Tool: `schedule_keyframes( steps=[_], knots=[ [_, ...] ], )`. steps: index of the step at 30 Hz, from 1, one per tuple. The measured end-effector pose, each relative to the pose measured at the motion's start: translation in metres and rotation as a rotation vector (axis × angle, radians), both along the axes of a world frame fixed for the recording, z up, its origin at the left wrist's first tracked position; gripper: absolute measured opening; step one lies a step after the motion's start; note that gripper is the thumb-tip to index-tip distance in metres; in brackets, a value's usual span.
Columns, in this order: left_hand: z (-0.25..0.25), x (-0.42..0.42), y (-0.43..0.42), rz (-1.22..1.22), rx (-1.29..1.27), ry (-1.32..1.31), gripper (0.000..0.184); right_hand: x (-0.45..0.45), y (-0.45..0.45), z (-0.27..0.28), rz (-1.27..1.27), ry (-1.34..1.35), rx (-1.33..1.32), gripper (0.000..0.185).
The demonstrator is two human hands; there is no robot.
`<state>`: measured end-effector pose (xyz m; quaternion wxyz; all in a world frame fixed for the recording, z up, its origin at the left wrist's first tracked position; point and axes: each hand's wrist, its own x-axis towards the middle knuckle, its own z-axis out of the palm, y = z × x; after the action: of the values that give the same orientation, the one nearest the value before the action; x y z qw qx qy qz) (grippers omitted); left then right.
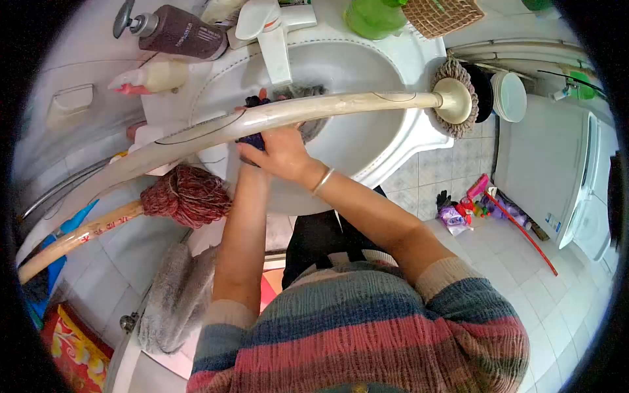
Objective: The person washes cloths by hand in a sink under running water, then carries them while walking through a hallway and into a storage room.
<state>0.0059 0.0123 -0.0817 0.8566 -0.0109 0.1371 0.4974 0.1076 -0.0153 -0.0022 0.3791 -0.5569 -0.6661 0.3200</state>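
Note:
Dark purple fabric (251, 141) covers much of my left hand (254, 134) over the washbasin (393, 141); whether it is a glove or a loose cloth is unclear. A thick pale handle (341, 105) crosses the view above my hands and hides most of my left fingers. My right hand (283, 152), below a bangle (323, 181) on the wrist, is closed on the fabric at the left wrist, its thumb across it. Grey wet material (314, 128) lies in the basin beyond my hands, under the white faucet (274, 52).
Around the basin are a pump bottle (180, 33), a pinkish bottle (160, 76), a green container (373, 16) and a woven basket (442, 14). A red mop head (185, 196) hangs at left. A white appliance (544, 157) and colourful packets (454, 218) are at right.

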Motion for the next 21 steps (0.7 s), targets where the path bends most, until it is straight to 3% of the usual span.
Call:
schedule_keyframes(
  steps=[2,7,10,12,13,15,17,19,20,21],
  knots=[
    [0.003,0.003,-0.006,0.050,-0.050,0.063,0.045,-0.003,0.010,-0.012,0.008,0.146,0.025,0.025],
    [0.011,0.005,-0.008,0.107,-0.077,0.167,0.042,-0.009,0.021,-0.040,-0.084,0.016,0.112,0.023],
    [0.015,0.014,0.000,0.214,-0.197,0.680,0.034,-0.012,0.039,-0.059,-0.155,0.083,0.035,0.023],
    [0.026,0.012,-0.002,0.166,-0.336,0.736,0.030,0.007,0.054,-0.071,-0.204,0.077,-0.144,0.022],
    [0.035,0.009,-0.002,0.142,-0.404,0.764,0.028,0.028,0.062,-0.072,-0.264,0.060,-0.091,0.023],
    [0.045,0.002,-0.004,0.035,-0.271,1.034,0.027,0.069,0.064,-0.065,-0.365,0.116,-0.025,0.020],
    [-0.002,-0.011,0.001,-0.167,-0.036,1.464,0.035,0.099,0.059,-0.058,-0.362,0.116,0.023,0.016],
    [-0.013,0.008,-0.006,-0.374,0.497,1.886,0.034,0.117,0.036,-0.051,-0.287,-0.034,0.065,0.016],
    [-0.015,0.022,-0.010,-0.478,0.783,2.073,0.035,0.120,0.028,-0.050,-0.319,0.109,-0.045,0.019],
    [-0.011,0.038,-0.016,-0.480,0.883,2.187,0.034,0.122,0.022,-0.049,-0.348,0.253,-0.155,0.022]
  ],
)
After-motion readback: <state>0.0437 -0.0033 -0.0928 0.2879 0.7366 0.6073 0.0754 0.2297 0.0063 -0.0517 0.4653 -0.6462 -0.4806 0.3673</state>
